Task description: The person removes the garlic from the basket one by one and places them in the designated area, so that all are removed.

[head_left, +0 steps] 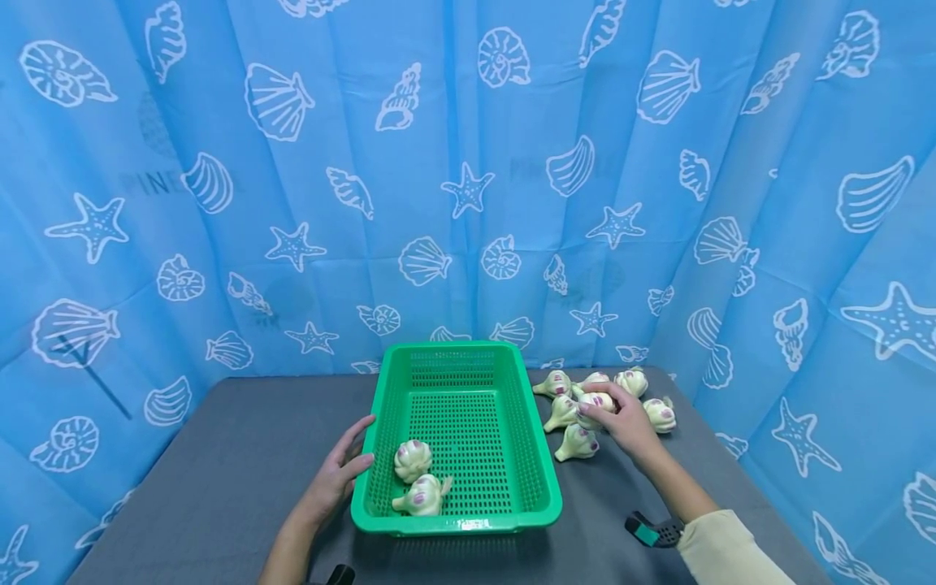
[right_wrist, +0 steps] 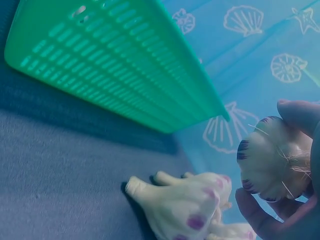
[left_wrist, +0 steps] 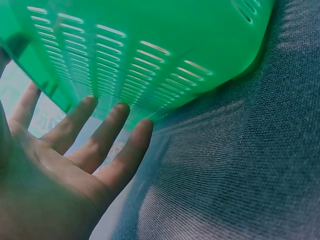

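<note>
A green plastic basket [head_left: 544,487] with slotted walls stands on the table. Two garlic bulbs [head_left: 413,461] lie inside it at the near left. My left hand [head_left: 332,481] is at the basket's left side, its fingers spread and fairly straight. In the left wrist view, its fingertips [left_wrist: 120,109] reach the slotted wall. On the right, my right hand [head_left: 630,422] holds a garlic bulb [right_wrist: 270,157] between thumb and fingers, above the other bulbs. Purple streaks and thin root threads show on this bulb.
Several more garlic bulbs [head_left: 576,443] lie in a group to the right of the basket, around and below my right hand. The grey cloth-covered table [head_left: 249,455] backs onto a blue curtain [head_left: 468,236] printed with white shells and starfish.
</note>
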Tool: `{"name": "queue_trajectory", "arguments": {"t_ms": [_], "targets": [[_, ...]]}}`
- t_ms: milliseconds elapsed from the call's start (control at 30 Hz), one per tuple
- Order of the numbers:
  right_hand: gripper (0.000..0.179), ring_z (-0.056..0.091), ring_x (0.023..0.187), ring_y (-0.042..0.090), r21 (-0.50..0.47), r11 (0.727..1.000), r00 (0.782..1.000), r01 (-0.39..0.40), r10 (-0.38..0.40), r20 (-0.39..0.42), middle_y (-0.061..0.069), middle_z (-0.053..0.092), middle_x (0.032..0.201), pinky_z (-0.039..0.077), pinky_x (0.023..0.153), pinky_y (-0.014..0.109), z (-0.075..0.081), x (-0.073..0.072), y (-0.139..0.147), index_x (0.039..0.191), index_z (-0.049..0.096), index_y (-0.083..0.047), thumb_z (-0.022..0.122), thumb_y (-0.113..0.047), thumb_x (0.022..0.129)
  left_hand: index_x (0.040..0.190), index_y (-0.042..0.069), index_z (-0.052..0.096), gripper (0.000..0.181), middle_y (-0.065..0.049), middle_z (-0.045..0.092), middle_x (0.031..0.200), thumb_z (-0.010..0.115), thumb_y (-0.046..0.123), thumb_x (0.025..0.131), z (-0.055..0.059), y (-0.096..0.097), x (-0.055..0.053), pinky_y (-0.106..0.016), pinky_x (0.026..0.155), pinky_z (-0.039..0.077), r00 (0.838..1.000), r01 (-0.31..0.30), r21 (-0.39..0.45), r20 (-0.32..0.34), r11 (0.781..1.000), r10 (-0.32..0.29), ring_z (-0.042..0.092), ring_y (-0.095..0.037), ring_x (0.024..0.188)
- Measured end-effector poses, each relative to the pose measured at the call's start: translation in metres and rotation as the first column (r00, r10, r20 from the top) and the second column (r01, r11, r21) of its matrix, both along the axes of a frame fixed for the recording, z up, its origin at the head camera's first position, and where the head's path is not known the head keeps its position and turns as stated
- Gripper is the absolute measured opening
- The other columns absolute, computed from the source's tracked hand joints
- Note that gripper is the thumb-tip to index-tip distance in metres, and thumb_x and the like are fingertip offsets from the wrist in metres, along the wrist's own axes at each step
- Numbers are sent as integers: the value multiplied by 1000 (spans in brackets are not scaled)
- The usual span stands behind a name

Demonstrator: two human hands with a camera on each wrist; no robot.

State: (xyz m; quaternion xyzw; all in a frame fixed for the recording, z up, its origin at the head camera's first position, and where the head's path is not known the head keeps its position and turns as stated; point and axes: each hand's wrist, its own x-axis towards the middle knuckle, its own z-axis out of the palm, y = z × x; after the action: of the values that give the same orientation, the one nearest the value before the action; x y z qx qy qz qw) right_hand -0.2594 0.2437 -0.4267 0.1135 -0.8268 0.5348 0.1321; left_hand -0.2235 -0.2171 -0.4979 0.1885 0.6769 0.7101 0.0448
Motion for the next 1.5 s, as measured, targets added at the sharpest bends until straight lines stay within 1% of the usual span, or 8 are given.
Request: {"name": "queue_trajectory", "arguments": {"t_ms": [100, 333, 500, 567, 800, 1100, 1333, 1500], "targets": [[37, 54, 86, 9, -6, 1000, 1000, 16, -16, 9, 24, 57, 116, 47, 69, 25, -3, 1, 3, 120, 57, 9, 70, -8, 90, 156, 7, 14, 61, -33, 16, 152, 43, 7, 102, 0, 0, -1, -38, 87, 51, 1000, 1, 0, 1, 1000, -1, 30, -51, 132], [43, 50, 85, 5, -14, 998, 995, 59, -58, 85, 22, 56, 110, 46, 67, 24, -8, 5, 11, 128, 50, 8, 68, -7, 91, 156, 8, 13, 62, -32, 15, 153, 43, 8, 102, 0, 0, -1, -37, 88, 50, 1000, 2, 0, 9, 1000, -2, 29, -50, 133], [45, 51, 77, 4, -21, 994, 983, 106, -102, 152, 10, 58, 95, 48, 65, 27, -14, 6, 16, 127, 45, 9, 67, -9, 92, 156, 7, 12, 61, -33, 14, 153, 42, 7, 102, 0, -1, -1, -38, 88, 51, 1000, 17, 2, -1, 1000, -17, 28, -50, 133], [45, 51, 78, 4, -23, 992, 978, 125, -119, 174, 8, 57, 96, 49, 66, 27, -17, 6, 18, 126, 45, 8, 67, -11, 92, 156, 7, 12, 61, -33, 14, 153, 42, 7, 102, 0, -1, 0, -38, 88, 51, 1000, 17, -1, -3, 1000, -17, 28, -50, 133], [43, 49, 89, 9, 50, 988, 980, 146, -152, 131, 21, 56, 115, 46, 69, 23, -26, 11, 24, 125, 52, 6, 70, -13, 91, 156, 8, 13, 62, -32, 15, 153, 43, 8, 102, 2, 0, 1, -38, 88, 50, 1000, 8, -1, 16, 1000, -8, 30, -49, 133], [42, 49, 93, 20, 181, 964, 974, 197, -214, 80, 22, 58, 119, 41, 73, 26, -38, 19, 32, 124, 58, 4, 70, -16, 90, 156, 8, 13, 62, -32, 14, 154, 43, 8, 102, 3, 0, 1, -37, 88, 50, 1000, 9, 5, 21, 1000, -9, 29, -50, 134], [44, 50, 100, 21, 211, 957, 974, 198, -216, 68, 24, 59, 123, 42, 78, 26, -44, 23, 38, 125, 59, 4, 72, -17, 89, 156, 9, 13, 62, -31, 14, 154, 43, 8, 102, 3, 0, 1, -36, 89, 49, 1000, 9, -3, 14, 1000, -9, 28, -50, 134], [47, 49, 101, 23, 203, 959, 970, 196, -220, 103, 23, 56, 127, 42, 77, 26, -46, 23, 40, 128, 57, 2, 71, -21, 90, 156, 9, 12, 62, -31, 13, 154, 43, 8, 103, 3, 0, 1, -37, 90, 49, 1000, 17, 3, 19, 1000, -17, 26, -50, 135]]}}
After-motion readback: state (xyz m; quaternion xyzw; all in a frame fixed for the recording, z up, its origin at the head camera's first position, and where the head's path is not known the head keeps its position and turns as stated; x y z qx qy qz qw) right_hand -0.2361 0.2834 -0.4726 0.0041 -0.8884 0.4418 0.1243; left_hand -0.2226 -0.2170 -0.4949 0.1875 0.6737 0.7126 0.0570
